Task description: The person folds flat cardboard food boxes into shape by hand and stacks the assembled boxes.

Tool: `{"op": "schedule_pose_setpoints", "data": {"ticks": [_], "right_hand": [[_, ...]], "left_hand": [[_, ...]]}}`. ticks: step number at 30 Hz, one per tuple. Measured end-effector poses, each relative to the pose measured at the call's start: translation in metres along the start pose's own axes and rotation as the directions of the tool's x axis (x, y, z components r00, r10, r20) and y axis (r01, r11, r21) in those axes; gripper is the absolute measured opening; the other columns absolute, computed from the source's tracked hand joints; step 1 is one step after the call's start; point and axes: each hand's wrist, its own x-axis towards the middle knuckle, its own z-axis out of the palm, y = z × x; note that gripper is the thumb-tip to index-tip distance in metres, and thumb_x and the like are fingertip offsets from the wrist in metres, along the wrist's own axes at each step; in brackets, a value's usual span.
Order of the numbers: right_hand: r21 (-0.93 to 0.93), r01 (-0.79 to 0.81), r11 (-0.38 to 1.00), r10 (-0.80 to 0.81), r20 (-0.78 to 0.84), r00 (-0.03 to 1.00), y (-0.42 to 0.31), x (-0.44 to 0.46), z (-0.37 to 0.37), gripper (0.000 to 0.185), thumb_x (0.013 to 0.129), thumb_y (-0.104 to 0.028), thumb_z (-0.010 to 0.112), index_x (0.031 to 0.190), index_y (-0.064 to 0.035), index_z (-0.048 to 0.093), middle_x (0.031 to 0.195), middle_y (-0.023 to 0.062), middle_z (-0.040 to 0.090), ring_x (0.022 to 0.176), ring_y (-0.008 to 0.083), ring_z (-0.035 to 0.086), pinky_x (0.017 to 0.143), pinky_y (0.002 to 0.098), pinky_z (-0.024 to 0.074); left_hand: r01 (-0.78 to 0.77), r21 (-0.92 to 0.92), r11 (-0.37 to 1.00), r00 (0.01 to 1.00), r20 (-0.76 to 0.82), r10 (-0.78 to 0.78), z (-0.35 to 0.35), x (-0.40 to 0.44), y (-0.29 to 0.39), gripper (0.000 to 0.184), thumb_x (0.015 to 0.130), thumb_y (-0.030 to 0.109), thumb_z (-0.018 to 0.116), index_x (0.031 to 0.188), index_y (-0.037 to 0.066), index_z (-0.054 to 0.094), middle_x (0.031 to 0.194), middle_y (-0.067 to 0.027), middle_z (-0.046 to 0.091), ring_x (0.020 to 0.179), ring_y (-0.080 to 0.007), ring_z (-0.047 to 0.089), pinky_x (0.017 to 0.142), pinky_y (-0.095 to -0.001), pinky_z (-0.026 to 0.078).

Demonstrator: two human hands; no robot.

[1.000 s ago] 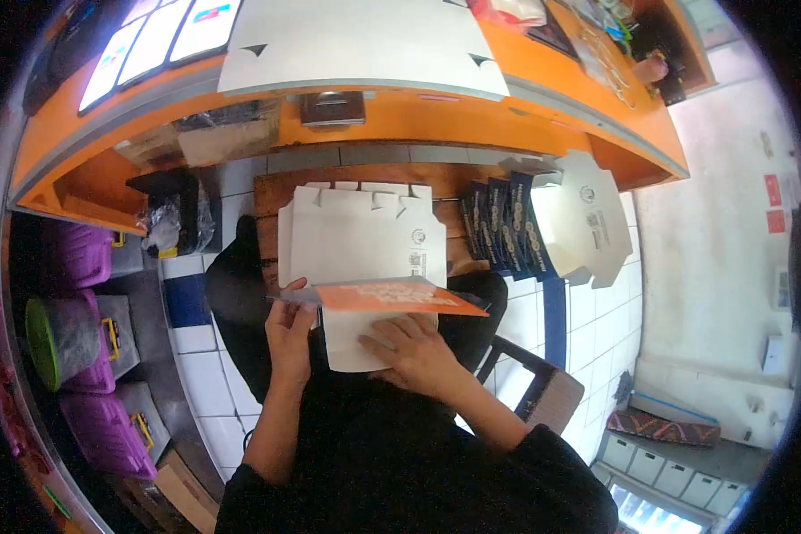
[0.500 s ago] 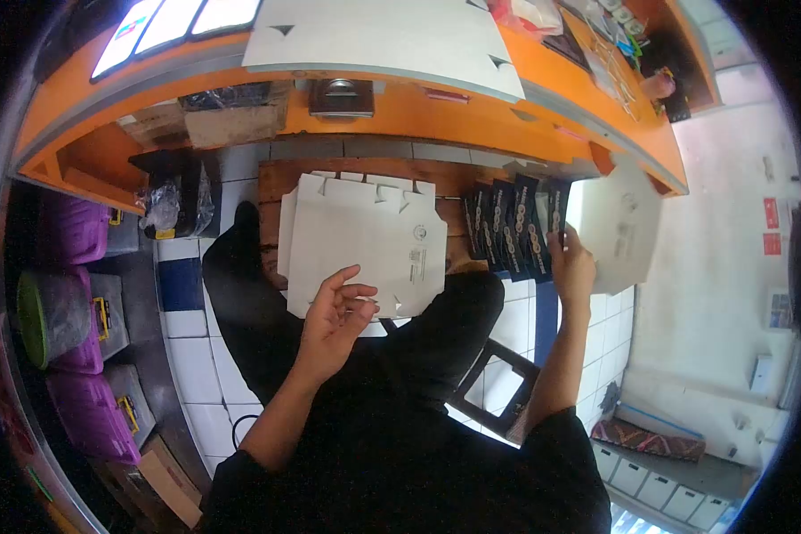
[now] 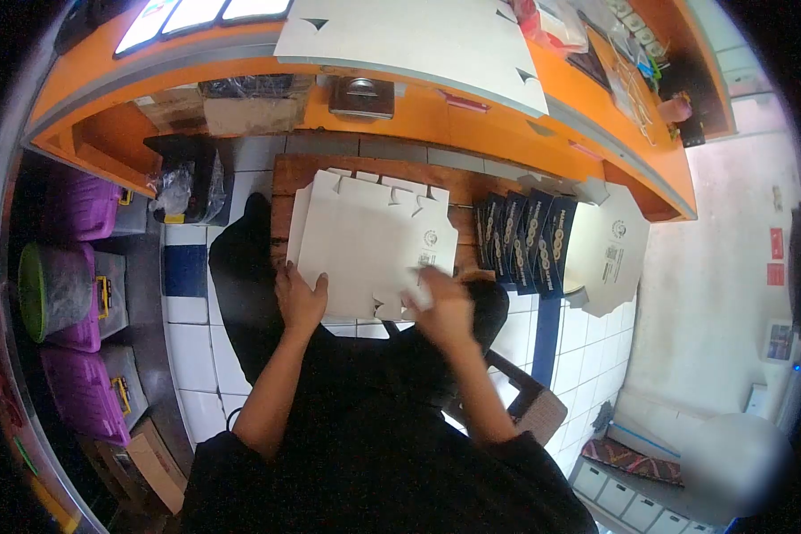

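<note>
A stack of flat white cardboard box blanks [image 3: 365,240] lies on a low wooden table [image 3: 329,165]. My left hand [image 3: 301,298] rests at the stack's lower left corner, fingers apart. Over the lower right corner is my right hand [image 3: 440,307], smeared by motion, so its fingers and anything in them cannot be made out. To the right, several folded boxes with dark blue printed sides [image 3: 529,240] stand nested in a row, with a white lid flap [image 3: 610,249] spread open at the right end.
An orange counter [image 3: 187,67] with a large white sheet [image 3: 409,40] runs across the top. Purple crates [image 3: 84,392] and a green-rimmed container [image 3: 31,292] are at left. A brown stool [image 3: 540,416] stands low right.
The orange-printed box has left my hands. My right hand has come back from the nested boxes to the stack. My left hand has moved down-left to the stack's corner.
</note>
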Motion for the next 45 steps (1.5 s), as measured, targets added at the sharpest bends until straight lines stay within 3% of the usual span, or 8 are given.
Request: {"op": "schedule_pose_setpoints", "data": {"ticks": [3, 17, 19, 24, 29, 31, 38, 45], "right_hand": [[0.005, 0.092, 0.996, -0.086, 0.403, 0.911, -0.031, -0.010, 0.076, 0.077, 0.087, -0.041, 0.073, 0.153, -0.0174, 0.041, 0.158, 0.0267, 0.032, 0.145, 0.0425, 0.037, 0.116, 0.0575, 0.0330], [0.128, 0.050, 0.991, -0.092, 0.353, 0.931, -0.023, 0.002, 0.080, 0.059, 0.087, -0.041, 0.074, 0.136, -0.0133, 0.058, 0.149, 0.0165, 0.050, 0.133, 0.0334, 0.054, 0.103, 0.0444, 0.0514], [0.118, 0.101, 0.988, -0.130, 0.277, 0.952, -0.026, -0.003, 0.083, 0.056, 0.087, -0.037, 0.074, 0.136, -0.0127, 0.059, 0.145, 0.0160, 0.055, 0.130, 0.0334, 0.056, 0.101, 0.0447, 0.0521], [0.386, 0.071, 0.920, -0.111, 0.083, 0.990, -0.008, -0.006, 0.082, 0.041, 0.090, -0.022, 0.073, 0.128, -0.0085, 0.066, 0.123, 0.0172, 0.069, 0.115, 0.0330, 0.067, 0.095, 0.0427, 0.0545], [0.699, -0.489, 0.522, 0.208, 0.451, 0.868, 0.002, 0.012, 0.040, 0.023, 0.099, -0.022, 0.067, 0.105, -0.0009, 0.073, 0.081, -0.0013, 0.066, 0.074, 0.0076, 0.056, 0.066, 0.0257, 0.0471], [0.704, -0.551, 0.447, 0.195, 0.524, 0.829, 0.005, 0.023, 0.026, 0.029, 0.102, -0.028, 0.063, 0.096, -0.0013, 0.072, 0.073, -0.0055, 0.056, 0.068, 0.0060, 0.049, 0.061, 0.0247, 0.0412], [0.596, -0.391, 0.702, 0.061, 0.496, 0.866, -0.035, 0.053, -0.026, 0.029, 0.100, -0.027, 0.064, 0.093, 0.0004, 0.072, 0.069, 0.0019, 0.060, 0.064, 0.0122, 0.052, 0.059, 0.0299, 0.0429], [0.447, -0.012, 0.894, -0.160, 0.344, 0.925, -0.059, 0.051, -0.046, 0.022, 0.093, -0.024, 0.068, 0.096, -0.0033, 0.074, 0.085, 0.0163, 0.072, 0.082, 0.0363, 0.068, 0.074, 0.0425, 0.0516]], "left_hand": [[0.034, -0.002, 0.999, 0.986, 0.165, -0.034, -0.007, -0.004, 0.014, 0.089, 0.087, 0.039, 0.072, 0.144, -0.017, 0.033, 0.144, -0.0358, 0.038, 0.126, -0.0504, 0.049, 0.107, -0.0525, 0.043], [0.044, -0.062, 0.997, 0.966, 0.258, -0.027, -0.044, -0.015, 0.049, 0.055, 0.097, 0.016, 0.060, 0.143, -0.004, 0.038, 0.115, -0.0302, 0.065, 0.097, -0.0434, 0.070, 0.081, -0.0484, 0.056], [0.127, -0.595, 0.793, 0.981, 0.191, -0.014, -0.049, -0.009, 0.048, 0.046, 0.098, 0.008, 0.054, 0.141, -0.001, 0.038, 0.106, -0.0261, 0.070, 0.079, -0.0376, 0.074, 0.067, -0.0415, 0.059], [0.332, -0.782, 0.527, 0.910, 0.412, 0.038, -0.059, 0.009, 0.026, 0.043, 0.099, 0.010, 0.051, 0.141, 0.004, 0.043, 0.118, -0.0243, 0.065, 0.084, -0.0311, 0.074, 0.075, -0.0372, 0.061], [0.485, -0.864, 0.136, 0.824, 0.503, 0.260, -0.088, 0.009, 0.024, 0.031, 0.101, 0.017, 0.050, 0.127, 0.003, 0.058, 0.112, -0.0152, 0.066, 0.101, -0.0253, 0.070, 0.090, -0.0358, 0.057], [0.195, -0.829, 0.523, 0.911, 0.351, 0.216, -0.091, 0.007, 0.027, 0.023, 0.097, 0.015, 0.061, 0.116, 0.004, 0.068, 0.113, -0.0107, 0.065, 0.112, -0.0227, 0.064, 0.094, -0.0368, 0.054], [-0.501, -0.330, 0.800, 0.864, -0.240, 0.442, -0.115, -0.011, 0.067, 0.016, 0.082, 0.008, 0.080, 0.095, 0.004, 0.073, 0.116, -0.0112, 0.059, 0.109, -0.0246, 0.058, 0.086, -0.0368, 0.050], [-0.673, -0.118, 0.730, 0.736, -0.019, 0.676, -0.138, -0.015, 0.081, 0.017, 0.080, 0.020, 0.080, 0.091, 0.008, 0.074, 0.119, -0.0127, 0.059, 0.117, -0.0345, 0.054, 0.100, -0.0451, 0.041]]}}
